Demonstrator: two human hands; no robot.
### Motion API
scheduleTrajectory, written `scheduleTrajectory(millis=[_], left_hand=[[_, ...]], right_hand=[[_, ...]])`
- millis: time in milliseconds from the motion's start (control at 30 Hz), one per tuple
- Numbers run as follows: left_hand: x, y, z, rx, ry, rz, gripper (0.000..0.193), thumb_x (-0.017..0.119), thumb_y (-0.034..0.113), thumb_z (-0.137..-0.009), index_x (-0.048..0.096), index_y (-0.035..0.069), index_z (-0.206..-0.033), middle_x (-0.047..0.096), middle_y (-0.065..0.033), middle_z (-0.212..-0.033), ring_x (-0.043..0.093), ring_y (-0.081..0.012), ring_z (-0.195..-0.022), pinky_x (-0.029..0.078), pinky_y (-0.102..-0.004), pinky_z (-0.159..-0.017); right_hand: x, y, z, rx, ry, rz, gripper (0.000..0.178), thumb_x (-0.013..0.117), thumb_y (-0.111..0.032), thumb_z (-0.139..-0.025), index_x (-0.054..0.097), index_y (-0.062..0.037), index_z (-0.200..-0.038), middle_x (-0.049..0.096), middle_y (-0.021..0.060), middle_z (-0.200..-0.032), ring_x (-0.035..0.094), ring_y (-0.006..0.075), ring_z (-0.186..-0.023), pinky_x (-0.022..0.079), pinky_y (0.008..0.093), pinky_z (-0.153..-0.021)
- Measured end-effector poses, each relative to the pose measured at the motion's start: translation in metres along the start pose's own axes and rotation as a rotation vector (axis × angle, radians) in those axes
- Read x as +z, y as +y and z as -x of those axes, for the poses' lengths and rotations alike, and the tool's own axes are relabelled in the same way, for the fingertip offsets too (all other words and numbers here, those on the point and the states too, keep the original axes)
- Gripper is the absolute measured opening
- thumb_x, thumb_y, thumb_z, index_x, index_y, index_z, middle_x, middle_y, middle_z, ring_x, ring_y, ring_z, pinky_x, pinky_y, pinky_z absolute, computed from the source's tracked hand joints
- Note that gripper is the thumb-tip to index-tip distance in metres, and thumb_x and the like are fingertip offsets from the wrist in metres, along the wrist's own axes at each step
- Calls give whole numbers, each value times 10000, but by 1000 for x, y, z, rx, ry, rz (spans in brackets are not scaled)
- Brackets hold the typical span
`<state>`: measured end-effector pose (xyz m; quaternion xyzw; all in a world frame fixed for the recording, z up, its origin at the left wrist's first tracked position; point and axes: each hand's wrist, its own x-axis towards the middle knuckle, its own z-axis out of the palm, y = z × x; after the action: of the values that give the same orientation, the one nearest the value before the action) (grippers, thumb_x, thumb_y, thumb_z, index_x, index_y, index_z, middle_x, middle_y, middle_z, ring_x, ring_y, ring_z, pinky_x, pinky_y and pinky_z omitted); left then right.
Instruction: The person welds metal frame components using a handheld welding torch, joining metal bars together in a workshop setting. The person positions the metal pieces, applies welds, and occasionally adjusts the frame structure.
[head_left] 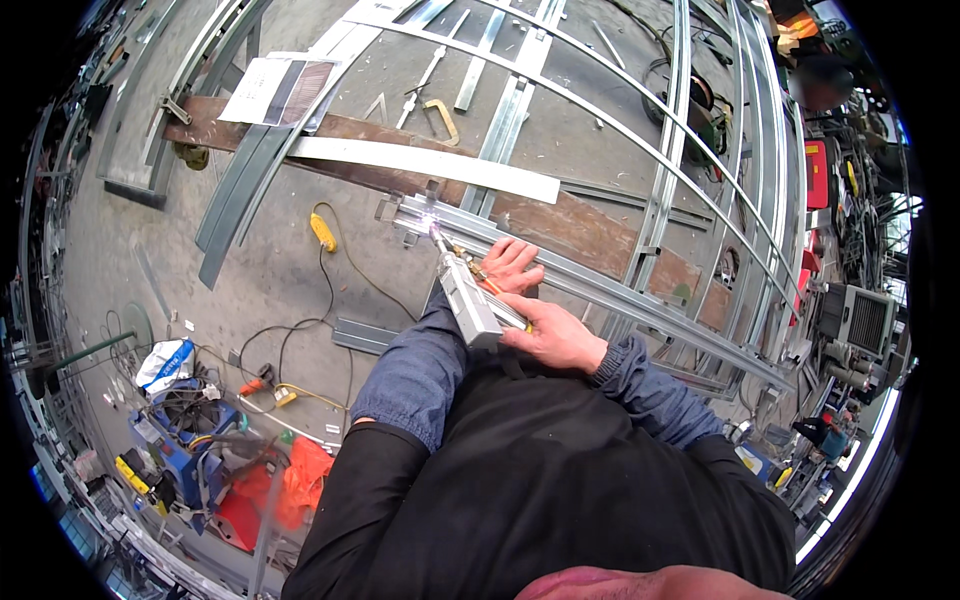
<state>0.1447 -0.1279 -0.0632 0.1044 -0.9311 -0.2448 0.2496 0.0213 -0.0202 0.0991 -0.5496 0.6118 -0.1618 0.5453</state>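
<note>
A grey, boxy welding gun [465, 298] is gripped at its rear by my right hand [555, 335], fingers closed round it. A bright violet-white glow sits at the gun's nozzle, on the end of a long galvanised steel profile [600, 290]. Beyond the gun, my left hand [512, 265] lies on that profile with its fingers stretched out; part of the hand and wrist is hidden behind the gun. Small metal brackets [386, 209] are at the profile's end near the glow. Just past it a white flat strip [430, 165] lies across a rusty brown beam [350, 140].
A yellow corded controller [322, 232] and loose cables lie on the concrete floor. Further off are a yellow C-shaped clamp [440, 122], a printed sheet [275, 92] and long curved steel rails [590, 100]. Blue equipment [180, 440] stands at lower left; a person in orange [797, 24] is at upper right.
</note>
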Motion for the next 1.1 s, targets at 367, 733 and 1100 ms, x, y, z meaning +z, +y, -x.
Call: scheduleTrajectory(millis=[367,733,1100], left_hand=[[5,0,-1,2,29,-12,345,761,237,-794,747,120,-1119,660,-150,-1295,628,-338,-1265,463,-506,-1097],[12,-4,1,33,88,-37,358,776,230,-779,751,128,-1122,661,-149,-1296,642,-338,-1242,480,-512,-1089],[18,-9,2,73,152,-69,391,800,237,-754,715,135,-1122,668,-138,-1233,668,-321,-1160,503,-495,-1038]], right_hand=[[3,6,2,5,-6,-1,659,726,-465,-1033,558,-127,-1573,722,264,-1281,699,440,-1179,550,484,-1005],[2,7,5,8,6,15,687,724,-479,-1031,550,-96,-1575,720,250,-1316,675,441,-1230,537,487,-1036],[2,10,7,8,8,6,693,731,-478,-1029,556,-73,-1564,712,263,-1333,665,447,-1249,529,488,-1062]])
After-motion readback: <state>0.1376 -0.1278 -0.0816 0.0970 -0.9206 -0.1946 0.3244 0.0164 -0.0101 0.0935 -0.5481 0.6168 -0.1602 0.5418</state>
